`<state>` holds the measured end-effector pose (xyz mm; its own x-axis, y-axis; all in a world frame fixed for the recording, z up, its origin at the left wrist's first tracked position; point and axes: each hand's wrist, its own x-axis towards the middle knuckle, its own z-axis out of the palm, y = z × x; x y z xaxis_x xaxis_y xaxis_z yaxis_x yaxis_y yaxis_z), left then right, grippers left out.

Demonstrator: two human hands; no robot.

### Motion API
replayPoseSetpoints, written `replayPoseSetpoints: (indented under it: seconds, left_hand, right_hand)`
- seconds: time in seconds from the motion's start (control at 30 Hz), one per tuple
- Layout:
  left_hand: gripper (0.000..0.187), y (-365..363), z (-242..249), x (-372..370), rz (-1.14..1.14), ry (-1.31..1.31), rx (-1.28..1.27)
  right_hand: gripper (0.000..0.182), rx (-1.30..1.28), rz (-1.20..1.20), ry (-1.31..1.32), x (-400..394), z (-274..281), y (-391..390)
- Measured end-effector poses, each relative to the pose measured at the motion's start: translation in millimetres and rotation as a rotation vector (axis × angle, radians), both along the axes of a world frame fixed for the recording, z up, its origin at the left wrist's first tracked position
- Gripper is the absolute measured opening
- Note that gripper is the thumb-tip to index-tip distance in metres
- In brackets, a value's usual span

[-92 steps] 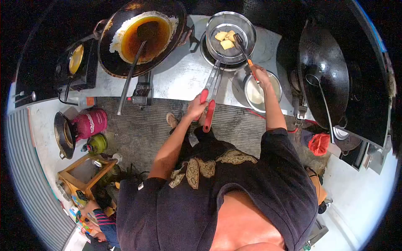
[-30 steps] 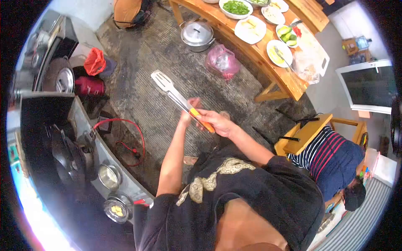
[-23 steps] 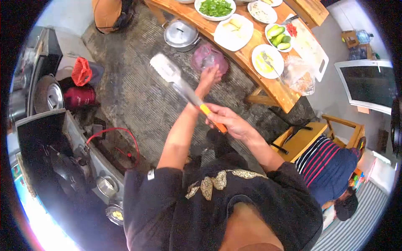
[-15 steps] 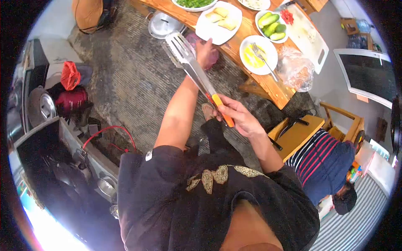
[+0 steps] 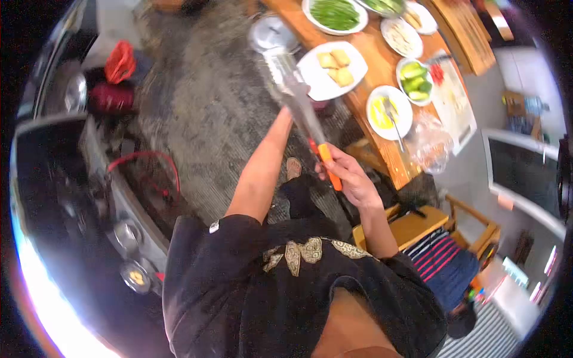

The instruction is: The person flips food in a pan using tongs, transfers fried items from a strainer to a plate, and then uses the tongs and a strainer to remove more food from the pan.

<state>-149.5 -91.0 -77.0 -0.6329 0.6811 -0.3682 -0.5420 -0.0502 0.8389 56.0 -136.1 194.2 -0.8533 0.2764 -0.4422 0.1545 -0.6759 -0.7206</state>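
Observation:
My right hand (image 5: 353, 180) is closed around the orange-and-yellow handle of a pair of metal tongs (image 5: 308, 116). The tongs point up and away from me, their far end blurred beside a white plate (image 5: 309, 74). Several yellow-brown pieces of food (image 5: 335, 65) lie on that plate. My left hand (image 5: 287, 113) reaches out near the plate's close edge, mostly behind the tongs. Its fingers are hidden and smeared, so its grip does not show.
On the wooden table (image 5: 399, 167) are a plate of green vegetables (image 5: 334, 13), a cucumber bowl (image 5: 413, 82), a bowl of yellow liquid with a fork (image 5: 382, 113), and a plastic bag (image 5: 431, 143). A stove (image 5: 65, 197) stands left. A person in a striped shirt (image 5: 439, 256) sits right.
The view has shifted, so the table and its dishes sit lower and further right. My left hand is now mostly covered by the tongs. My right hand still holds them.

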Motion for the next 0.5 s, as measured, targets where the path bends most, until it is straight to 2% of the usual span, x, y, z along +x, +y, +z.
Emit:
replayPoseSetpoints:
  seconds: [0.13, 0.17, 0.2, 0.23, 0.3, 0.37, 0.5]
  left_hand:
    - [0.028, -101, 64, 12, 0.072, -0.296, 0.040]
    - [0.036, -129, 77, 11, -0.040, -0.128, -0.105]
    - [0.039, -156, 70, 14, 0.036, -0.127, -0.010]
    - [0.042, -188, 61, 19, 0.111, -0.114, 0.115]
    - [0.050, -255, 81, 23, 0.150, -0.205, -0.101]
    - [0.053, -335, 115, 30, 0.253, -0.174, -0.080]
    - [0.049, -471, 122, 54, 0.539, -0.204, -0.078]
  right_hand:
    - [0.050, 0.094, 0.165, -0.031, -12, 6, -18]
    - [0.052, 0.069, 0.197, -0.014, -14, 2, -25]
    - [0.052, 0.019, 0.233, -0.029, -21, 3, -28]
    - [0.049, 0.073, 0.218, 0.013, -31, 7, -43]
    - [0.042, 0.079, 0.265, 0.008, -50, 16, -66]
    - [0.042, 0.103, 0.384, 0.020, -81, 20, -95]
    - [0.041, 0.071, 0.699, 0.028, -146, 30, -172]
